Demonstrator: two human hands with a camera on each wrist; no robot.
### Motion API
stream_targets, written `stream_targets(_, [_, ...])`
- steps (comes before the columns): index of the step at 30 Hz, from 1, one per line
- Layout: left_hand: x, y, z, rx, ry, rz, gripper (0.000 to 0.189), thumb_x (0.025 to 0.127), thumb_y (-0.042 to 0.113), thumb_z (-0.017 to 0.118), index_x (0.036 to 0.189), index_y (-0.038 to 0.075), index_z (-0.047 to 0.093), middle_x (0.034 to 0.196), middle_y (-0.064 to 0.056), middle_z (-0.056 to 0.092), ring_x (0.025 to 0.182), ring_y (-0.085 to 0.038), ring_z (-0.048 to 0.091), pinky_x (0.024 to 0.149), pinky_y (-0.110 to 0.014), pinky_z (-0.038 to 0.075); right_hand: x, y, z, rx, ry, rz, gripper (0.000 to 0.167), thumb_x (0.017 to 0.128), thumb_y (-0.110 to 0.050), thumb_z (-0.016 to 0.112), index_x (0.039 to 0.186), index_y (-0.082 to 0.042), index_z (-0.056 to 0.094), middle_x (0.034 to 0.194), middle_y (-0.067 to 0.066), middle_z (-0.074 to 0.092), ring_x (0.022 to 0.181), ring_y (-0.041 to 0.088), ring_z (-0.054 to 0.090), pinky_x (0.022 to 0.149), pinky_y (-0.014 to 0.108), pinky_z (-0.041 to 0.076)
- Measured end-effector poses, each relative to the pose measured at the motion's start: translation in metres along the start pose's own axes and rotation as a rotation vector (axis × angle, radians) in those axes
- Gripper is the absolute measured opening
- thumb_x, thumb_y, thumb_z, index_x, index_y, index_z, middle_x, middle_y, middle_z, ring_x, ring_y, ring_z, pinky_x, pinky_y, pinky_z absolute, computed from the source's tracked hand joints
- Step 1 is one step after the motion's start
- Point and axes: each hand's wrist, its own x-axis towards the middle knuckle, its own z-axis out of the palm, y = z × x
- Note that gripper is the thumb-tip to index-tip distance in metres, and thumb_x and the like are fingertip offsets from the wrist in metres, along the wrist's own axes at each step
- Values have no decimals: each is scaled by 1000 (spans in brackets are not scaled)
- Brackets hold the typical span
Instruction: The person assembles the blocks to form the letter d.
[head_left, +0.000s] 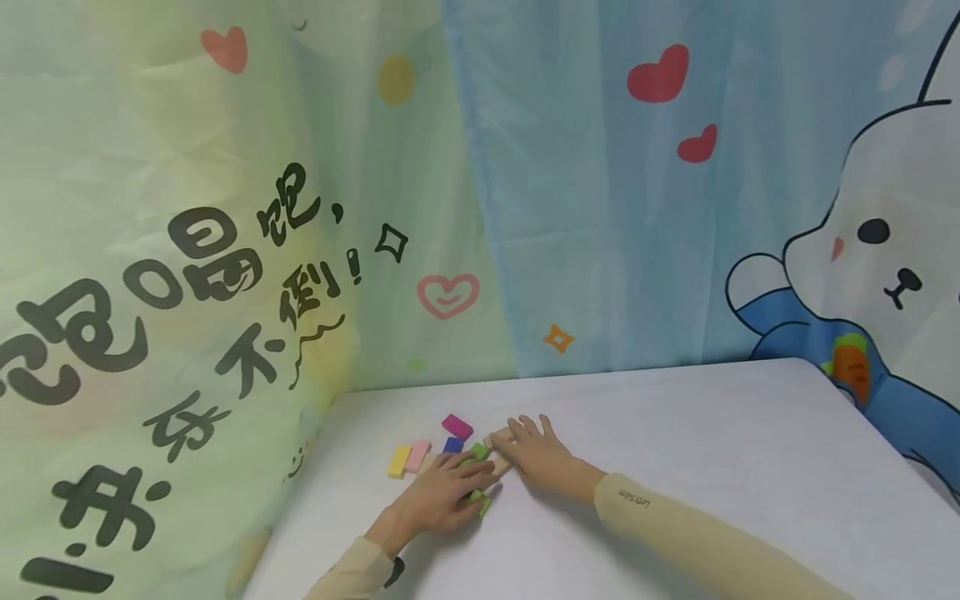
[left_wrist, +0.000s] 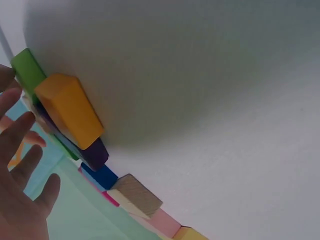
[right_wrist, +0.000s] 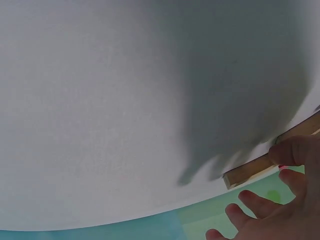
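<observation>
My left hand (head_left: 442,492) lies low over a cluster of coloured toy blocks, its fingers extended. In the left wrist view an orange block (left_wrist: 72,110), a dark purple block (left_wrist: 95,156) and a green block (left_wrist: 29,71) sit close together beside its fingertips. My right hand (head_left: 543,458) is at the cluster's right side with fingers spread. Its thumb touches the side of a plain wooden block (right_wrist: 247,171) in the right wrist view; another wooden piece (right_wrist: 302,127) adjoins it. A green block (head_left: 480,451) shows between the hands. The left hand hides part of the cluster.
Left of the hands are a yellow block (head_left: 399,460) and a pink block (head_left: 417,456). Farther back lie a magenta block (head_left: 457,427) and a blue block (head_left: 452,445). The white table (head_left: 712,450) meets a printed curtain (head_left: 585,208) behind.
</observation>
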Motion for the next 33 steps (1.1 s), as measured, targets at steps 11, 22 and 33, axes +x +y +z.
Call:
stream_targets(11, [-1, 2, 3, -3, -27, -70, 47, 100, 39, 58, 142, 19, 57, 147, -2, 57, 136, -31, 52, 110, -50, 44, 1, -2, 14, -47, 10, -8, 55, 98, -18, 60, 151, -26, 45, 151, 21, 45, 141, 42, 41, 113, 67, 32])
stream_targets(22, [4, 9, 6, -69, -128, -173, 56, 102, 55, 46, 149, 25, 50, 154, -1, 49, 141, -32, 44, 111, -57, 42, -2, -2, 2, 49, -50, 15, 55, 99, -13, 57, 152, -23, 44, 157, 23, 39, 146, 45, 35, 116, 69, 25])
stream_targets(33, [16, 37, 5, -38, -173, -154, 65, 100, 62, 42, 152, 24, 45, 150, -3, 51, 137, -31, 46, 114, -53, 40, -8, 27, 4, 165, -84, 51, 55, 98, -8, 57, 150, -22, 46, 158, 27, 35, 147, 51, 29, 113, 75, 21])
